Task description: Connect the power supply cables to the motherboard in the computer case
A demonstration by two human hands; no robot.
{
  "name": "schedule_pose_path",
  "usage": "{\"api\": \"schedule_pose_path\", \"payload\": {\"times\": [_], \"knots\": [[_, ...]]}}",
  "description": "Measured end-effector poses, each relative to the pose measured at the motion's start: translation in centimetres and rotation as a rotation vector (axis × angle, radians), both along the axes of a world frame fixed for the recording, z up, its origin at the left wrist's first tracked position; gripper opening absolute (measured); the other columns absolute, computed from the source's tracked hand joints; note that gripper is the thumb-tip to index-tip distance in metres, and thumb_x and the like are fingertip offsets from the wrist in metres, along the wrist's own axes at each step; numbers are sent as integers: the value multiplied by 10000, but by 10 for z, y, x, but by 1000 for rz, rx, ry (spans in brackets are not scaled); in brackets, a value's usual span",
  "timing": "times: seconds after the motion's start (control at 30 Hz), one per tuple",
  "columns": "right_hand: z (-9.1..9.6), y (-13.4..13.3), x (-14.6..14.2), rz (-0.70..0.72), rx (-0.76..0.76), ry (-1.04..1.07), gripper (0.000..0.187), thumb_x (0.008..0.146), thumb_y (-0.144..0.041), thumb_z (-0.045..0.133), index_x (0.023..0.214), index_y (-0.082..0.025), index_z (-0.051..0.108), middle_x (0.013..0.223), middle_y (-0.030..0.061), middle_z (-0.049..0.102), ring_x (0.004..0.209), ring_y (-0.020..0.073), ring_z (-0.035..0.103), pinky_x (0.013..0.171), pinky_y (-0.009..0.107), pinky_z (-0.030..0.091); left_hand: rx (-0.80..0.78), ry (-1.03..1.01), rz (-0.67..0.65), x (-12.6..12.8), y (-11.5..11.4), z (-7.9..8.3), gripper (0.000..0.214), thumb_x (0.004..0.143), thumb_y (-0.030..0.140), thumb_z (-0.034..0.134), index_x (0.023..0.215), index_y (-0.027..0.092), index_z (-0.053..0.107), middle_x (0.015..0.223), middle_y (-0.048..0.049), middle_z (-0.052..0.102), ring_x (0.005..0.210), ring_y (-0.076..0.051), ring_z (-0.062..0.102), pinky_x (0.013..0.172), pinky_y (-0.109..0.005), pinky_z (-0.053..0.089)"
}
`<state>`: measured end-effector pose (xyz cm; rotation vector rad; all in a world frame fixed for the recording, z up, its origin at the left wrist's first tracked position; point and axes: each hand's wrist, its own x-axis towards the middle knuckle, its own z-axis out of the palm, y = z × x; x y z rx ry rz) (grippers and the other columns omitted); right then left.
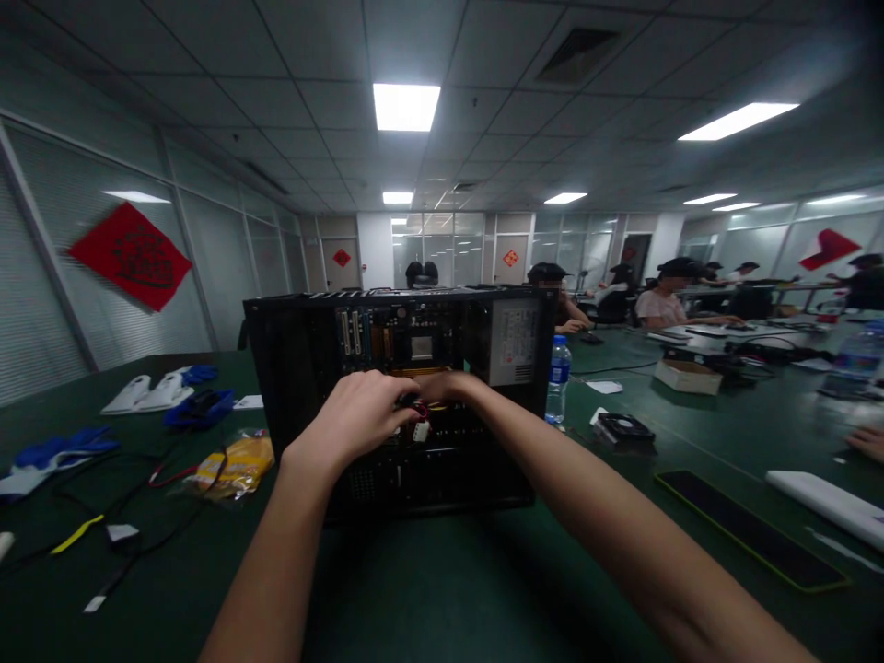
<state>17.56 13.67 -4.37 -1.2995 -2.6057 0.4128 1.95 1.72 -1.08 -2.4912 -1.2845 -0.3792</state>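
Note:
A black computer case (296, 368) stands on the table before me, its open side facing me. Inside are a motherboard (435, 322) and a power supply (515, 341) with a label, at upper right. My left hand (363, 405) reaches in at the middle, thumb and fingers closed on a dark cable end. A white connector (420, 431) with thin coloured wires hangs just below those fingers. My right hand (442, 387) comes from the right and bends inward beside the left one; its fingers are blurred and mostly hidden.
Left of the case lie a yellow plastic bag (238, 465), blue-and-white gloves (62, 451) and black cables (138, 543). On the right are a water bottle (558, 378), a hard drive (623, 429), a dark flat strip (750, 529) and a cardboard box (687, 376). Several people sit farther back.

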Motion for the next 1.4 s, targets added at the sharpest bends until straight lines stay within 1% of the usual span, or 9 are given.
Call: {"api": "schedule_pose_path", "payload": {"times": [0.2,0.53,0.73,0.87,0.97,1.03,1.13,1.27,1.4], "knots": [[8,-4,-1,-273,128,334,544,970,-535,426,678,-144,666,649,40,616,581,140,530,498,256,273,46,44,92,5,-8,-4,230,873,303,665,1093,259,712,905,-79,758,852,-344,719,651,-359,482],[-1,-3,8,-316,356,899,640,898,-704,369,484,-218,319,484,-43,279,469,108,302,489,277,148,167,87,172,35,-24,-4,219,863,114,569,1008,217,696,977,-67,752,835,-339,727,669,-410,559],[5,3,8,-423,243,1204,704,815,-840,266,535,-216,434,499,-25,385,474,124,375,478,262,244,-22,16,377,63,-24,-13,298,857,5,483,999,130,713,942,-156,745,877,-367,726,705,-445,580],[0,-7,11,-281,208,1118,693,821,-839,312,555,-210,430,504,-33,377,491,117,366,496,258,258,-102,-59,279,56,15,-40,371,853,-16,460,1141,95,665,1109,-203,709,1057,-325,692,884,-421,557],[-2,-23,17,-84,136,832,691,866,-802,341,544,-197,428,497,-39,356,500,106,351,500,253,248,-196,-77,84,36,46,-55,447,849,39,524,1256,191,627,1353,-109,625,1276,-234,571,1070,-334,451],[-1,-33,23,57,80,649,704,888,-784,347,551,-178,470,502,-40,366,493,96,340,499,247,249,-346,-160,-149,21,59,-58,417,862,101,542,1267,167,621,1325,-119,643,1246,-252,586,1086,-388,440],[-1,-37,27,98,101,630,732,881,-796,363,542,-163,502,494,-40,366,476,87,324,488,243,241,-462,-275,-277,-2,60,-49,524,876,180,572,1397,160,521,1329,-132,640,1234,-270,595,1063,-438,463],[-8,-29,24,-52,130,936,763,898,-803,302,539,-166,521,478,-8,438,483,115,430,508,243,320,-685,-581,-406,-19,35,-24,978,776,349,797,1575,254,240,1608,-124,319,1464,-274,339,1177,-421,346],[-6,-33,21,73,110,899,787,945,-761,243,578,-152,580,551,29,548,551,135,523,589,244,392,-584,-949,-401,-8,14,-5,637,956,540,535,1457,152,470,1471,-162,519,1346,-306,505,1132,-446,411]]}}
